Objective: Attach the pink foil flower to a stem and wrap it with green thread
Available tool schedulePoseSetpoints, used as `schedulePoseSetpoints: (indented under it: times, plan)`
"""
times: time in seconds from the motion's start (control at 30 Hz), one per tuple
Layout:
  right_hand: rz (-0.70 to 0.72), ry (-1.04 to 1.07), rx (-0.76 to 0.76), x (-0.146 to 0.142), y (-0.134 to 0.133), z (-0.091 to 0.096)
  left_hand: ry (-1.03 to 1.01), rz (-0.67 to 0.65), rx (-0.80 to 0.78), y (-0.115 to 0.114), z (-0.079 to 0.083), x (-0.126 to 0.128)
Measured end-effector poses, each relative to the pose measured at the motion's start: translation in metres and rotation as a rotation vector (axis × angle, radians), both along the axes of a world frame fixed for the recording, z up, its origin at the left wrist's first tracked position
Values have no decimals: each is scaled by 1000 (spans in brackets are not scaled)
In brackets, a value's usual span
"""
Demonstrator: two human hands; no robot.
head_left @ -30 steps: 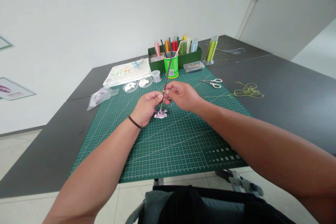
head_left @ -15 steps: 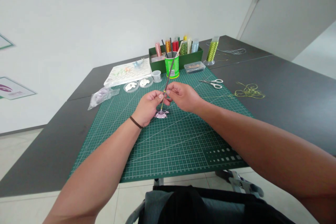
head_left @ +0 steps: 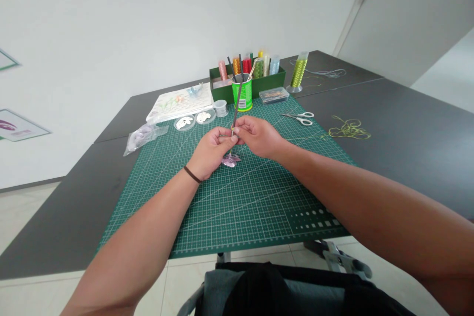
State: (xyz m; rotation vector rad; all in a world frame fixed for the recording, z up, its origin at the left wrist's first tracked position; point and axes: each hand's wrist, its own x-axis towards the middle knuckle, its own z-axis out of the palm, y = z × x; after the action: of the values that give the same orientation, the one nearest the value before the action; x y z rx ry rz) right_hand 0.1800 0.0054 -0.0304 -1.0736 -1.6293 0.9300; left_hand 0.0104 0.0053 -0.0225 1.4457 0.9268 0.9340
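Observation:
Near the middle of the green cutting mat, my left hand (head_left: pixel 212 152) pinches a thin dark stick (head_left: pixel 237 103) between thumb and fingers. The stick stands tilted, its upper end leaning away from me. At its lower end a pale purple flower (head_left: pixel 230 160) hangs head down, close over the mat. A bit of yellow-green thread (head_left: pixel 232 130) is wound round the stick at my fingertips. My right hand (head_left: pixel 261 137) is closed at that winding, thumb and forefinger pinched on the thread against the stick. The fingers partly hide the exact grip.
The cutting mat (head_left: pixel 237 207) covers the table's middle. Scissors (head_left: pixel 304 118) and a loose thread tangle (head_left: pixel 350 129) lie right. Beyond stand a green can (head_left: pixel 242 95), a box (head_left: pixel 223 93) of thread spools and a green spool (head_left: pixel 299 71). Petal dishes (head_left: pixel 184 122) and a plastic bag (head_left: pixel 142 137) lie left.
My left thumb has slid forward and right over the stick. The flower has turned and shifted slightly right, and the stick leans a little less. My right hand stays almost still.

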Motion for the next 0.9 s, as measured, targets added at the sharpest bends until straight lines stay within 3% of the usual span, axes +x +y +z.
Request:
schedulePoseSetpoints:
  times: [0.17, 0.33, 0.9]
  plan:
    - [-86, -197, 119, 2, -4, 2, 119, 92, 97, -1, -2, 0]
    - [-58, -172, 118, 0, -6, 4, 284, 165, 181, -7, 6, 1]
    - [-120, -206, 133, 0, -9, 8, 213, 177, 190, -2, 1, -3]
